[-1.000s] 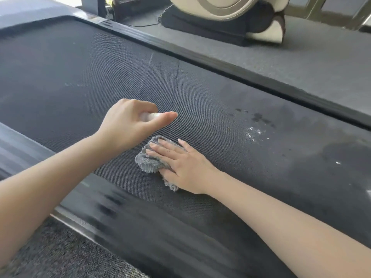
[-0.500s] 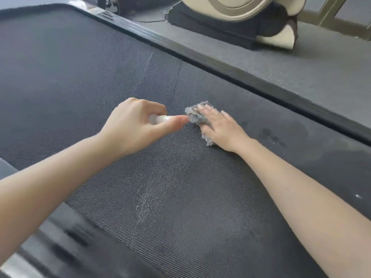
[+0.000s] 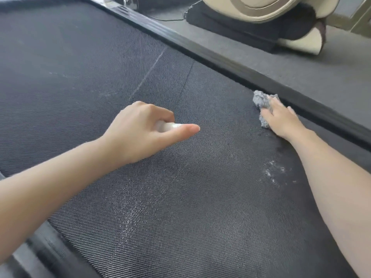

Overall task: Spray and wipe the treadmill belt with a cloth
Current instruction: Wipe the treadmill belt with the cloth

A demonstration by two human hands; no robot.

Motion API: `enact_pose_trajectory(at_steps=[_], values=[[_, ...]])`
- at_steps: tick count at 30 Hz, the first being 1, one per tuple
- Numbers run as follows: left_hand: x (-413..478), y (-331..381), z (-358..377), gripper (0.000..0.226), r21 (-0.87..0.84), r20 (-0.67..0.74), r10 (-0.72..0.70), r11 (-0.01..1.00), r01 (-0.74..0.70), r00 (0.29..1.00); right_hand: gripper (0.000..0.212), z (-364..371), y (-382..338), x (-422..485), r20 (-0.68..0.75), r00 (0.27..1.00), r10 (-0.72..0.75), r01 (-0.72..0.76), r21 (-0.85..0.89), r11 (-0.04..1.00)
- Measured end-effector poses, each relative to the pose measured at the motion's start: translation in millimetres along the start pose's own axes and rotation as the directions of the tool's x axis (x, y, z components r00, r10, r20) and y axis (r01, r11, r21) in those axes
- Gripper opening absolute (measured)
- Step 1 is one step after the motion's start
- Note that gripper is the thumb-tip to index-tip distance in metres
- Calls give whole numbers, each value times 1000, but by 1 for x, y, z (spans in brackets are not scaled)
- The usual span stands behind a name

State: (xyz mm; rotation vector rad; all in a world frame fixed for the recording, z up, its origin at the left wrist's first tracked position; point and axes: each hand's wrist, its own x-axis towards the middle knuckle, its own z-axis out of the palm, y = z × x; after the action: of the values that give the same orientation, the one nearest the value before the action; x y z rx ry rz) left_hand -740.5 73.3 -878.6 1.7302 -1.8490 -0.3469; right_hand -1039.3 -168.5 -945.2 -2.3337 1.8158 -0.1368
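The dark textured treadmill belt fills most of the view. My right hand presses a crumpled grey cloth flat on the belt, close to the far side rail. My left hand hovers over the middle of the belt, fingers closed around a small white spray bottle, of which only a short piece shows between thumb and fingers. A patch of wet droplets glistens on the belt below my right forearm.
Beyond the far rail lies grey carpet. A beige and black machine base stands on it at the top right. The near side rail runs along the bottom left corner.
My right hand has swept the cloth across the belt, from near my left hand toward the far rail. My left hand has kept its grip on the bottle.
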Motion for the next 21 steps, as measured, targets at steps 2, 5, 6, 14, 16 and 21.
enact_pose_trajectory(at_steps=[2, 5, 6, 14, 16, 21], values=[[1, 1, 0, 71, 1, -1, -1, 1000, 1, 1000, 56, 0, 5, 3, -9, 1000, 17, -17, -4, 1000], [1, 5, -1, 70, -5, -5, -4, 1000, 4, 1000, 56, 4, 2, 8, -3, 999, 32, -32, 15, 999], [1, 7, -1, 70, -11, -3, -2, 1000, 2, 1000, 56, 4, 1, 8, 3, 999, 46, -46, 27, 999], [-8, 24, -1, 76, -38, 64, 64, 997, -61, 996, 57, 13, -41, -53, 43, 998, -42, 36, 126, 991], [-13, 24, -4, 78, -39, 77, 75, 997, -72, 994, 57, 17, -63, -83, 57, 991, -119, 110, 148, 983], [-30, 17, -12, 80, -25, 93, 96, 995, -95, 991, 55, 25, -117, -172, 38, 930, -365, 352, 189, 917]])
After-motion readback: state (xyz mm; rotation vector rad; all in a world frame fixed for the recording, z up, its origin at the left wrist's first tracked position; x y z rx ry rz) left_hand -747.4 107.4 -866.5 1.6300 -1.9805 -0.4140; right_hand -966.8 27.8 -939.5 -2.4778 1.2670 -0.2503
